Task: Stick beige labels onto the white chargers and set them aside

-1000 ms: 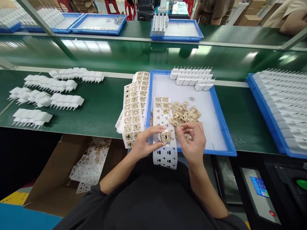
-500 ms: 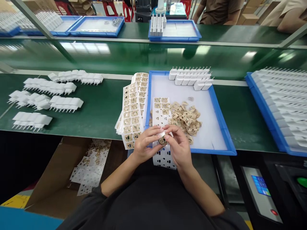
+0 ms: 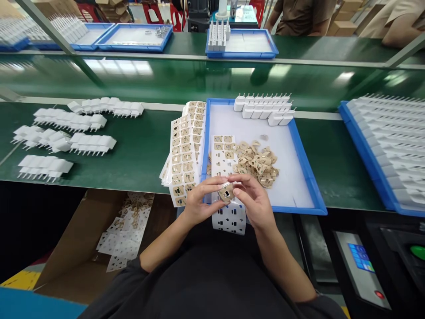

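Between both hands, at the front edge of the blue tray (image 3: 300, 155), is a white plug adapter (image 3: 226, 193) whose face carries a tan sticker with dark cut-outs. My left hand (image 3: 202, 200) grips it from the left, with fingers over the top and thumb below. My right hand (image 3: 258, 203) is closed at its right side, fingertips against its edge. Under the hands, a mostly peeled sticker sheet (image 3: 229, 220) curls over the tray's front rim. A pile of loose tan stickers (image 3: 257, 164) lies just beyond.
Full sticker sheets (image 3: 182, 159) are stacked left of the tray. White plug adapters (image 3: 264, 107) stand in rows at the tray's back; more adapters (image 3: 93, 144) lie on the left bench. Another filled tray (image 3: 392, 155) stands right. Below left, a cardboard box (image 3: 71, 241) holds used sheets.
The right hand has shifted slightly right and its fingers have loosened from across the adapter's face. More of the tan sticker on the adapter now shows.
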A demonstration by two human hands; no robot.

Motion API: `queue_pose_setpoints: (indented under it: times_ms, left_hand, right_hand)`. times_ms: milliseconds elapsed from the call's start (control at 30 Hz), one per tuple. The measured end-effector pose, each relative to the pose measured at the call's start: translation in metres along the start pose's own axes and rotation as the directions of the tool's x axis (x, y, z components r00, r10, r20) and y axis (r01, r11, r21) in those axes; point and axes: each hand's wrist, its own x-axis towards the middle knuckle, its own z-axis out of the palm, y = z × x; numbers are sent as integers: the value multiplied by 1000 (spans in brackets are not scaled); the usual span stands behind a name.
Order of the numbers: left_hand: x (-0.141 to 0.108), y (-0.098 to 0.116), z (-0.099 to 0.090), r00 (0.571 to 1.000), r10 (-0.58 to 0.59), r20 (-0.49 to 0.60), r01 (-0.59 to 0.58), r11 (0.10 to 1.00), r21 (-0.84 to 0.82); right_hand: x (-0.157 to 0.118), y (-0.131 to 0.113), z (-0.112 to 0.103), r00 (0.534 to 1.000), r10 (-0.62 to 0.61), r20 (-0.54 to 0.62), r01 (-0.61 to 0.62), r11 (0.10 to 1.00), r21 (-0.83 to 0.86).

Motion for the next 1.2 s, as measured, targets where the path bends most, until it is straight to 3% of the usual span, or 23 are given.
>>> queue_pose_setpoints:
  times_ms: [67,167,233,300,433,533,633,767,1200]
  left_hand:
    - [-3,0,-1,999,-31,10,31,999,11]
    - [-7,-1,-1,994,-111,0,111,994,20]
    - [-9,-2,-1,985,-169,-24,169,986,-2]
    - [-10,-2,-1,980,-196,-36,196,980,-23]
    - [-7,-1,-1,986,-168,-8,168,986,0]
    - [-4,0,0,993,-120,-4,120,992,31]
    - [-2,0,1,998,-66,4,66,996,61]
    - [0,-2,1,999,25,27,-28,995,100]
    - [1,0,2,999,26,29,-29,992,126]
  right_hand:
    - [1,-4,-3,993,-121,-10,117,973,-200]
    - [2,-12,-6,916,-392,89,385,793,-471]
    - [1,-17,-11,853,-468,230,518,709,-480]
    - [1,-20,-16,838,-461,292,546,708,-449]
    - [4,-17,-22,941,-325,93,329,820,-468]
    - [6,-8,-15,988,-137,64,151,938,-313]
    - [6,-1,-3,998,-28,54,35,990,-135]
    - [7,3,7,999,20,-39,-20,1000,4]
    - [6,10,0,995,74,-65,-70,995,66]
